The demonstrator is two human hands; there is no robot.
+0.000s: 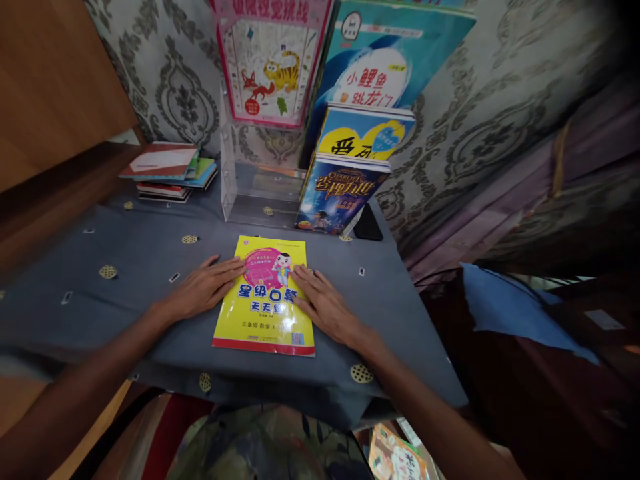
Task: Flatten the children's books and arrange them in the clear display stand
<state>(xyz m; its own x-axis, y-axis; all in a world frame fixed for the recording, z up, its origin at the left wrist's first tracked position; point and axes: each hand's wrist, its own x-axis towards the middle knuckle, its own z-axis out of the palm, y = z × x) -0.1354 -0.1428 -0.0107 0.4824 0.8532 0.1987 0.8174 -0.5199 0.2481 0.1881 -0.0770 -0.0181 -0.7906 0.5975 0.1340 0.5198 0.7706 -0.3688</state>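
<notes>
A yellow workbook (265, 330) with a red bottom strip and a pink cartoon picture lies flat on the cloth-covered table in front of me. My left hand (207, 288) rests on its left edge, fingers stretched out over the cover. On the opposite edge lies my right hand (325, 301), also flat, with its fingertips on the cartoon figure and the title. Neither hand grips the workbook; both just touch it from above.
Behind the workbook stands a clear acrylic rack (260, 208) holding a blue book (337, 193), a pink-bordered book (273, 73) and others. A book stack (170, 170) sits at the back left. A black phone (369, 223) lies right of the rack. The grey tablecloth (395, 333) drops at the front.
</notes>
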